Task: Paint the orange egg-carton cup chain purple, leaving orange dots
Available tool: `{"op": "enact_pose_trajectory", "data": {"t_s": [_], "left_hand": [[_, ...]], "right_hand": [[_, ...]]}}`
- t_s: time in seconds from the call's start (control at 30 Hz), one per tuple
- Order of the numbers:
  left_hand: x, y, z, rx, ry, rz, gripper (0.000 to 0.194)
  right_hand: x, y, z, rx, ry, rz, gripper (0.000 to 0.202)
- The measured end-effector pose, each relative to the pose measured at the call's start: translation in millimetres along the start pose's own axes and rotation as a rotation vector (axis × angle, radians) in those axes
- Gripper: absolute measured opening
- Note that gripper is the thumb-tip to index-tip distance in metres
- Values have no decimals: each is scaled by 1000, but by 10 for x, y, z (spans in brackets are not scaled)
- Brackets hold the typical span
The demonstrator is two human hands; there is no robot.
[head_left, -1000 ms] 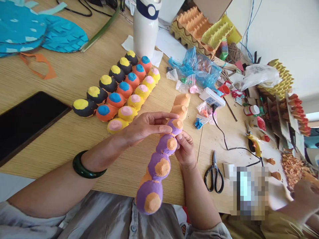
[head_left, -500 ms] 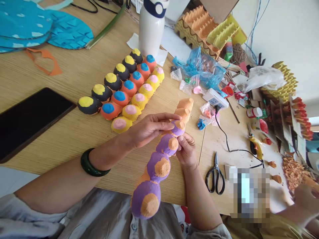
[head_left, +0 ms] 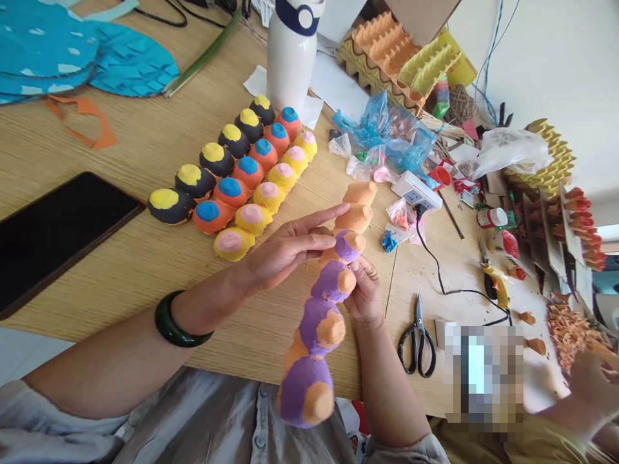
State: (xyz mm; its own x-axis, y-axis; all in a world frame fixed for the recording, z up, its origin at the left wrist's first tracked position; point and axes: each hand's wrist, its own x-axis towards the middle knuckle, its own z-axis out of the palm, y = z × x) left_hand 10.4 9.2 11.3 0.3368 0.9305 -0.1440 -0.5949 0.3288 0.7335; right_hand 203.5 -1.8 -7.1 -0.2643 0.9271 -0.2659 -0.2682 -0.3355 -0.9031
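Observation:
An egg-carton strip (head_left: 331, 325) of several bumps stands at a slant in front of me. Purple clay covers its nearer bumps around bare orange tips; the two farthest bumps are plain orange. My right hand (head_left: 365, 290) pinches the strip's right edge near the middle, thumb on top. From the left, my left hand (head_left: 285, 251) grips the strip with thumb and index finger beside the third bump from the far end; its other fingers are partly hidden. Left of the hands lie a black-and-yellow strip (head_left: 193, 179), an orange-and-blue strip (head_left: 246, 166) and a yellow-and-pink strip (head_left: 269, 196).
A phone (head_left: 62, 238) lies at left, a white bottle (head_left: 290, 61) behind the strips. At right are scissors (head_left: 416, 341), a power strip (head_left: 416, 193), clay bags (head_left: 399, 216) and a glue gun (head_left: 498, 283). Another person's hand (head_left: 594, 386) is at far right.
The held strip has turned and its near end has swung to the right. My left index finger and thumb now sit a little more apart. Both hands keep hold of it.

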Motion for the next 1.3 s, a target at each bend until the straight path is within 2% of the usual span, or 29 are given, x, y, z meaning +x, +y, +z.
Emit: {"op": "enact_pose_trajectory", "data": {"t_s": [0.1, 0.23, 0.33, 0.47, 0.6, 0.77, 0.9, 1.07, 1.17, 1.3], "left_hand": [[2, -14, 3, -36, 27, -3, 56], [-2, -2, 12, -57, 11, -68, 56], [8, -35, -15, -56, -14, -88, 63], [28, -92, -49, -38, 9, -106, 76], [16, -77, -13, -42, 2, -114, 80], [-27, -50, 70, -156, 31, -91, 73], [-70, -50, 100, -193, -33, -75, 66], [-71, -33, 99, -118, -1, 12, 53], [-48, -24, 101, -107, 28, 27, 50], [-31, -37, 101, -50, 57, 48, 52]], "right_hand": [[12, -15, -17, -15, 12, -8, 52], [25, -20, -42, 16, -59, -17, 46], [28, -12, -61, 21, -103, -42, 43], [24, 14, -94, -17, -124, -41, 42], [22, 49, -125, -15, -142, -57, 37], [42, 87, -133, 23, -193, -70, 29], [47, 83, -107, 5, -237, -57, 37], [39, 24, -57, -7, -152, -79, 48], [35, -5, -39, 24, -136, -105, 44], [38, -18, -49, 82, -184, -92, 34]]}}
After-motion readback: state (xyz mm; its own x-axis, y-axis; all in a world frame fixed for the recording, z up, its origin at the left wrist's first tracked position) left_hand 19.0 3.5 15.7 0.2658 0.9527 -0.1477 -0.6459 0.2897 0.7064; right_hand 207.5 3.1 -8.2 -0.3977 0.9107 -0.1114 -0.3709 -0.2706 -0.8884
